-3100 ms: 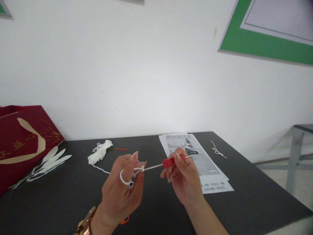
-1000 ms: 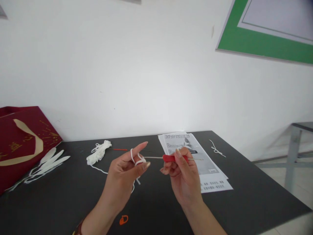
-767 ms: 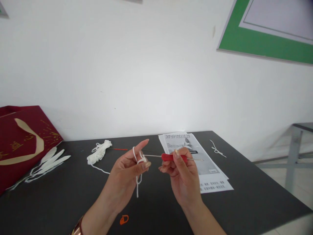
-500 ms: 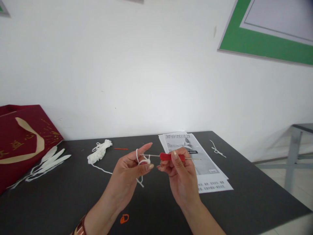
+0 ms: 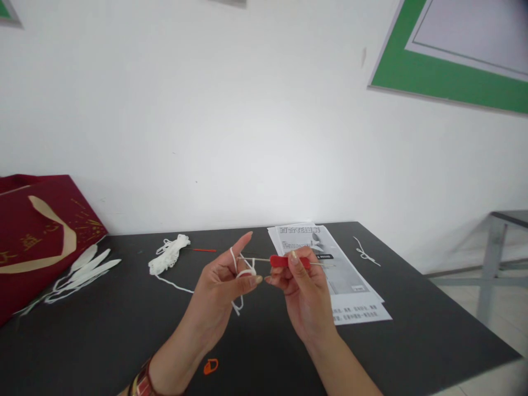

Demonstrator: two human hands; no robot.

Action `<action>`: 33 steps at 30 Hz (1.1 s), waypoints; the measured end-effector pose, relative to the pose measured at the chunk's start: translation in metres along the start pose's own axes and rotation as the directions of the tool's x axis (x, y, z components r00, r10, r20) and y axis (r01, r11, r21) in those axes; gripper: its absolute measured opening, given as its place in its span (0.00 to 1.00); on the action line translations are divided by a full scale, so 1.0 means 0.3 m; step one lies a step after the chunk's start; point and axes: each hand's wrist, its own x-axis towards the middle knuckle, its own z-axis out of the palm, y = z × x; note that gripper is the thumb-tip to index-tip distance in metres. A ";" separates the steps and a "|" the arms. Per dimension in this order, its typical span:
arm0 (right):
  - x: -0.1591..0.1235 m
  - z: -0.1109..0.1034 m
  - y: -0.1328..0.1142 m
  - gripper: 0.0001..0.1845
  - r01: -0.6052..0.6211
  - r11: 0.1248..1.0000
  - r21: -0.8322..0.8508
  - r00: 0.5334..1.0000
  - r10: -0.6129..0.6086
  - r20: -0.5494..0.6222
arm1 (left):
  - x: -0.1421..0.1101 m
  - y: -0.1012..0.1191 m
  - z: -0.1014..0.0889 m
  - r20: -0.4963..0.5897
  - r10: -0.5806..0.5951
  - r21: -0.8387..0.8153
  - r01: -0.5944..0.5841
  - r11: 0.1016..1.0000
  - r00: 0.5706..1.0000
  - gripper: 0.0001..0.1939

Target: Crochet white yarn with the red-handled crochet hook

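Observation:
My right hand (image 5: 303, 280) grips a crochet hook (image 5: 289, 262) by its red handle, the thin metal shaft pointing left. White yarn (image 5: 246, 271) is looped on the shaft near its tip. My left hand (image 5: 225, 278) pinches the yarn loop between thumb and fingers, with its index finger raised and a strand passing around it. A short yarn tail hangs below the left thumb. From behind the left hand a strand runs to a bundle of white yarn (image 5: 169, 254) lying on the dark table (image 5: 256, 352).
Printed sheets (image 5: 358, 300) lie behind my right hand. A small yarn bow (image 5: 365, 253) is at the right, an orange stitch marker (image 5: 210, 366) near the front. A red-handled hook (image 5: 205, 250) lies by the bundle. White crocheted petals (image 5: 84, 269) and a dark red bag (image 5: 37, 231) are at left.
The left index finger has lifted slightly, raising the yarn strand. The hook's tip has tilted up a little, and its handle remains in the right hand.

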 end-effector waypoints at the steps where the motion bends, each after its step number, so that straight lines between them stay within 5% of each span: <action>1: 0.002 0.001 0.002 0.09 -0.027 0.999 -0.017 1.000 0.027 0.006 | -0.002 0.002 0.001 -0.008 0.000 -0.019 0.000 1.000 1.000 0.39; 6: 0.004 0.003 0.013 0.10 -0.142 0.989 -0.030 0.990 0.142 0.006 | -0.006 0.012 0.003 -0.024 0.032 -0.082 -0.034 0.996 0.999 0.51; 14: 0.013 -0.005 0.017 0.11 -0.098 0.992 0.077 0.992 0.104 -0.074 | 0.003 -0.015 -0.007 -0.003 0.041 -0.053 -0.042 0.998 0.999 0.38; 20: 0.004 -0.002 0.021 0.10 -0.061 0.997 0.052 0.996 0.064 -0.060 | -0.001 -0.012 -0.001 0.003 0.048 -0.029 -0.048 0.998 0.999 0.43; 26: 0.007 0.003 0.033 0.10 -0.165 0.986 0.036 0.986 0.165 -0.003 | -0.007 0.005 0.008 -0.008 0.034 -0.038 -0.034 0.999 0.999 0.55; 33: 0.007 0.000 0.031 0.10 -0.109 0.991 0.077 0.992 0.113 -0.053 | -0.002 -0.008 0.002 0.010 0.055 -0.044 -0.054 0.998 0.998 0.49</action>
